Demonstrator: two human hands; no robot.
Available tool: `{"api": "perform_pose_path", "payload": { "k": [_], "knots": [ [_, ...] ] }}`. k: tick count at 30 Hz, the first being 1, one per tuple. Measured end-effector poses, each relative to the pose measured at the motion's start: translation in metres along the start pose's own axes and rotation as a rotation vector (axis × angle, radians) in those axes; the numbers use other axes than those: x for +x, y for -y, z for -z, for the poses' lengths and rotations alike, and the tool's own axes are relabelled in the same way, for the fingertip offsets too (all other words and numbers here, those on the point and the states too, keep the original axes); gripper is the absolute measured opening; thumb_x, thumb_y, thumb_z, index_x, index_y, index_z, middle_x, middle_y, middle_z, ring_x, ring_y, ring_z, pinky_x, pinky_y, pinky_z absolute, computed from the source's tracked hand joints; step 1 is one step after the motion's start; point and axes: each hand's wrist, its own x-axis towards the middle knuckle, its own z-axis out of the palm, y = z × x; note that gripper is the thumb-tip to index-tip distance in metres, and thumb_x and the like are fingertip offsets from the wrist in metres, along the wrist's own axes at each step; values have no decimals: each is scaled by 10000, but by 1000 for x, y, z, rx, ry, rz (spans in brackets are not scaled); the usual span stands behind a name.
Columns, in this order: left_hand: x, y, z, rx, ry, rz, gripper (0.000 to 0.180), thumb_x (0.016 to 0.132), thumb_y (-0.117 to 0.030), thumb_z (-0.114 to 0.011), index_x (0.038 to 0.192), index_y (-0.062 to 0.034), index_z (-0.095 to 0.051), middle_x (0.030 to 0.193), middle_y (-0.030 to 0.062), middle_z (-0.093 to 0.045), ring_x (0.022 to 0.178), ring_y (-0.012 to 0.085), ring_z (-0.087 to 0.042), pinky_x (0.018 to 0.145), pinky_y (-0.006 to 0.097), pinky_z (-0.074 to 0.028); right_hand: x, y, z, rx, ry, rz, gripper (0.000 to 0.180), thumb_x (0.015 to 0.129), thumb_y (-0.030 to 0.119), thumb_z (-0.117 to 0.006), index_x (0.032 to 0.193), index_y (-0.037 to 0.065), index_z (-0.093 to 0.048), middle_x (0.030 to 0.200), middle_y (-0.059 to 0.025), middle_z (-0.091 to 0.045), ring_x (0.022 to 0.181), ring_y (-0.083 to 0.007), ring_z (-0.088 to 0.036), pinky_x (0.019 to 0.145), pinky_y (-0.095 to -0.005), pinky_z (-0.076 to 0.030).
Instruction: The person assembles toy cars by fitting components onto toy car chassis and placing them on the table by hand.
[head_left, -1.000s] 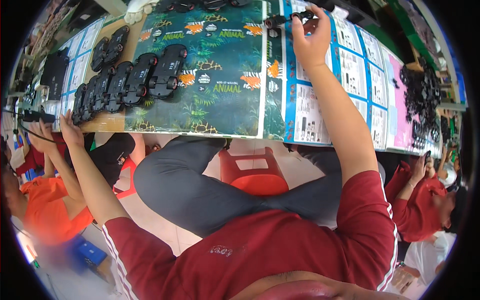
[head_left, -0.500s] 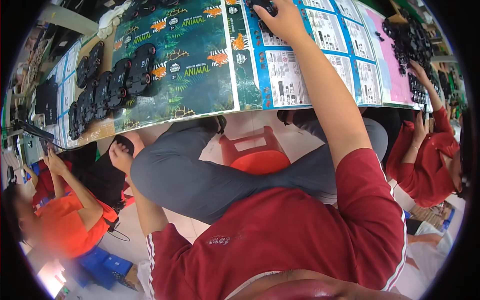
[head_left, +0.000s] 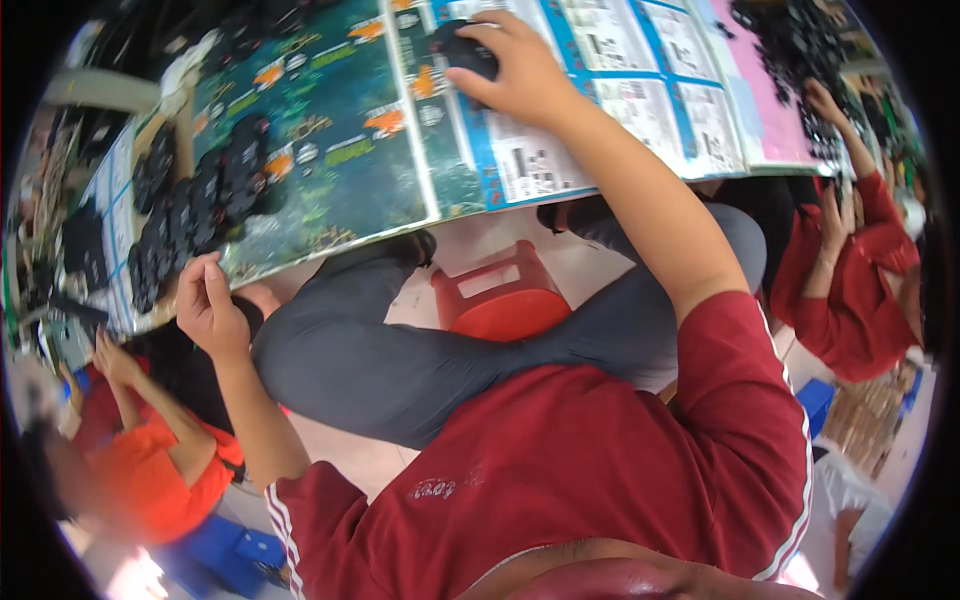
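Note:
Near the middle of the table's far part, my right hand [head_left: 525, 75] is closed around a black toy car chassis [head_left: 468, 50], thumb and fingers on its sides. My left hand [head_left: 212, 310] is raised just off the table's front edge at the left, fingers loosely curled and apart from the thumb, with nothing visible in them. Closest to it stands a row of black toy car chassis [head_left: 205, 205] with small wheels, side by side on the table's left part. Motion blurs their details.
Printed card sheets [head_left: 320, 170] cover the table. A pile of small black parts [head_left: 790, 50] lies on pink sheeting at the far right. A red plastic stool [head_left: 505, 295] stands under the table. Co-workers sit on both sides, in orange [head_left: 150, 480] and red [head_left: 845, 300].
My right hand has drawn a black chassis leftward and nearer across the sheets. My left hand has risen from beside my knee toward the table edge. The whole view has shifted slightly.

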Motion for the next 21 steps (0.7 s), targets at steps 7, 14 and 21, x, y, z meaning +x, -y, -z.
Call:
{"api": "perform_pose_path", "payload": {
  "k": [7, 14, 21],
  "knots": [
    [60, -79, -110, 120, 510, -429, 52, 901, 28, -644, 943, -1, -652, 841, 135, -637, 658, 236, -586, 597, 324, -469, -43, 38, 56, -271, 319, 23, 651, 857, 437, -773, 1384, 94, -606, 1404, -215, -538, 1247, -409, -543, 1041, -521, -439],
    [58, -73, -216, 64, 942, -680, 92, 850, -50, -691, 922, -39, -635, 863, 145, -675, 771, 338, -678, 649, 433, -528, -71, 33, 67, -153, 219, 59, 669, 813, 280, -761, 1439, 129, -582, 1357, -193, -562, 1220, -377, -534, 1040, -494, -414],
    [64, -59, -230, -87, 967, -377, 102, 971, -101, -622, 988, -12, -668, 864, 162, -681, 783, 385, -672, 688, 422, -531, -73, 23, 61, -148, 169, 60, 608, 779, 284, -778, 1353, 144, -637, 1281, -167, -602, 1174, -364, -573, 1000, -490, -439]
  ]
}}
